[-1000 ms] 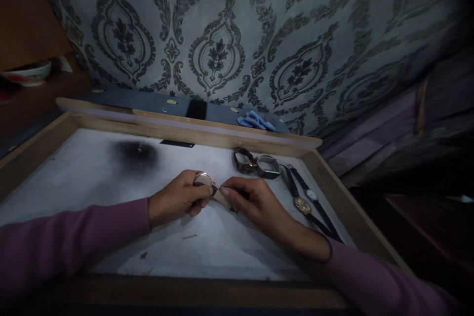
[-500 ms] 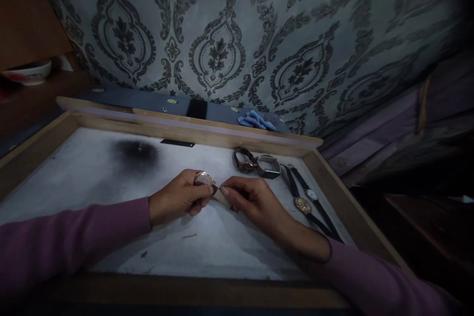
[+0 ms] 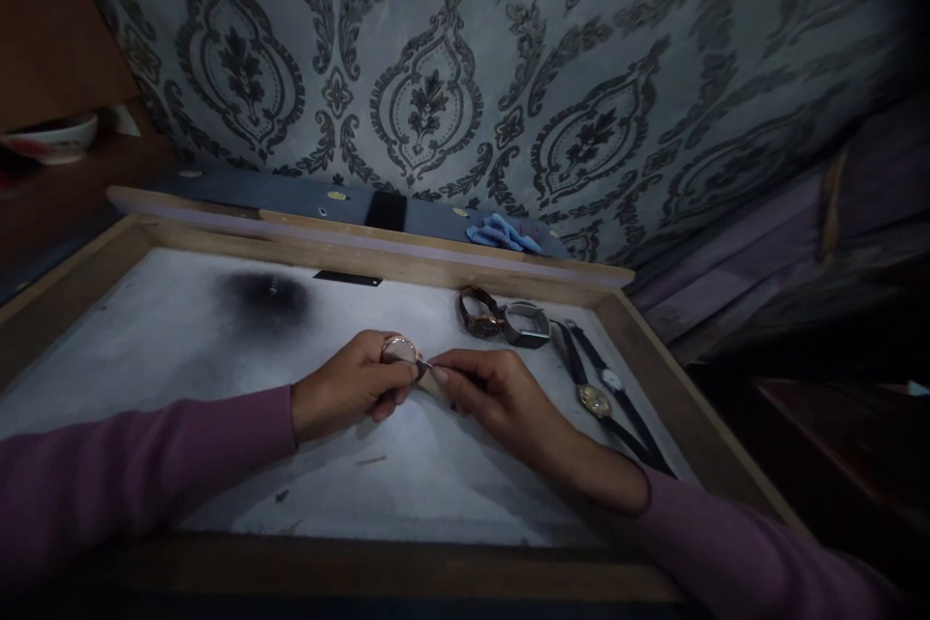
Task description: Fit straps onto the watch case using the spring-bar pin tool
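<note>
A round watch with a rose-gold rim [image 3: 399, 350] is pinched between the thumb and fingers of my left hand [image 3: 363, 378], above the white floor of a wooden tray. My right hand [image 3: 494, 392] is closed just right of it, thumb and forefinger pressed together at a small thin piece by the watch's strap end. What exactly these fingertips grip is too small to tell. A light brown strap [image 3: 434, 388] slants down from the watch, partly behind my right fingers.
Right of my hands lie a brown watch [image 3: 480, 312], a silver watch [image 3: 527, 324], a gold-faced watch [image 3: 594, 400] and a white-faced one [image 3: 611, 380]. A blue cloth [image 3: 503, 232] sits behind the tray's rim [image 3: 436, 249]. A thin black strip [image 3: 347, 279] lies near the back wall.
The fingertips of my right hand have shifted slightly at the strap end, and a thin bright piece shows there more clearly. My left hand holds the watch as before.
</note>
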Motion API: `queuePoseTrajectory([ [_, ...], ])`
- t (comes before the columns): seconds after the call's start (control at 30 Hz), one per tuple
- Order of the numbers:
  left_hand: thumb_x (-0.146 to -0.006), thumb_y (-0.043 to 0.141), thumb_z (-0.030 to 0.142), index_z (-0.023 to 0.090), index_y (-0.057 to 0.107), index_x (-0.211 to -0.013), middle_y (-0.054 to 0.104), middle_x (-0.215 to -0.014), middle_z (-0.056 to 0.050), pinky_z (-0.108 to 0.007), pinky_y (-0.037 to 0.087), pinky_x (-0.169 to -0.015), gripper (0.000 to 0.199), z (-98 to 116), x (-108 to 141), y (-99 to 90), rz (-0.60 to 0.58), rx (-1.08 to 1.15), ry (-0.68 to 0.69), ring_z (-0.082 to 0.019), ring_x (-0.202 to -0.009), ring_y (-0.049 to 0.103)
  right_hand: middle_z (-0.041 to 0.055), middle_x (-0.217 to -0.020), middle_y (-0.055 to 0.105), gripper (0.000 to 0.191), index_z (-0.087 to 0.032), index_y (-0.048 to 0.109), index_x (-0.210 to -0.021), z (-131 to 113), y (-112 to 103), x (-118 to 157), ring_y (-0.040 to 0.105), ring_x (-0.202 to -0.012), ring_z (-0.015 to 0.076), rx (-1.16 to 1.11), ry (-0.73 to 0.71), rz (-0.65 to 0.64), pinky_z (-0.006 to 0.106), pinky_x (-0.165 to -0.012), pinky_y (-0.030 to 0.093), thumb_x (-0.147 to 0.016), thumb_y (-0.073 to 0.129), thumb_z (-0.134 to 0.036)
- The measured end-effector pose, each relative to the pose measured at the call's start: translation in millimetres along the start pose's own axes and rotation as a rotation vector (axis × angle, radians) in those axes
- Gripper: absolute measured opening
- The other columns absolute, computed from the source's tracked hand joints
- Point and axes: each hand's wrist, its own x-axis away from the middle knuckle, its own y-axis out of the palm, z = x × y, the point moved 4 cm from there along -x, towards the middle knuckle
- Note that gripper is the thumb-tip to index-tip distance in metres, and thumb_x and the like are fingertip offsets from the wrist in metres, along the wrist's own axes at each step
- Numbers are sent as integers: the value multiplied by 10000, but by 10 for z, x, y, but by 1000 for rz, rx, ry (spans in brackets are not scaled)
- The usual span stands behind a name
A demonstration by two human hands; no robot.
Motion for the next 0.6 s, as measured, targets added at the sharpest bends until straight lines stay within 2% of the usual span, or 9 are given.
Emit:
queuePoseTrajectory([
  [0.27, -764, 556, 255, 171, 481, -652, 482, -490, 75, -158, 240, -326, 158, 1, 26, 27, -12, -19, -11, -30, -329, 366, -14, -554, 493, 327, -99, 701, -764, -40, -5, 0, 407, -512, 85, 105, -46, -7, 212, -495, 301, -919, 450, -242],
  [0.6, -748, 566, 260, 167, 481, -649, 482, -509, 75, -157, 248, -338, 160, 1, 32, 31, -20, -19, 14, -24, -342, 373, -5, -584, 524, 316, -98, 702, -815, -45, -7, 15, 411, -519, 89, 133, -35, -40, 219, -506, 305, -928, 443, -240],
])
